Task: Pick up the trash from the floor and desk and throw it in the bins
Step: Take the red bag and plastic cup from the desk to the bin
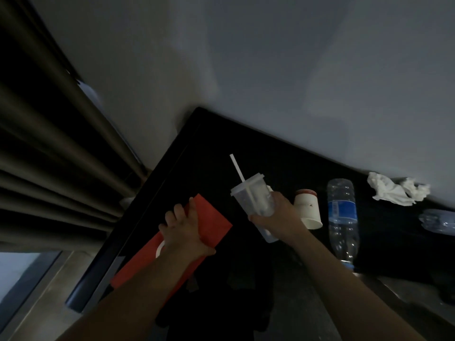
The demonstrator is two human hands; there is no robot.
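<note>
My left hand (183,232) grips a flat red paper bag (211,222) over the left end of the black desk (209,148). My right hand (278,217) holds a clear plastic cup (253,195) with a lid and a white straw, lifted above the desk. On the desk to the right lie a tipped paper cup (309,207), a clear water bottle (342,217) with a blue label, crumpled white tissues (396,191) and a second crushed bottle (440,221) at the right edge. No bin is in view.
A grey wall (270,70) backs the desk. Dark curtain folds (49,143) hang at the left, beside a window frame (32,291). The floor below the desk is dark and hard to make out.
</note>
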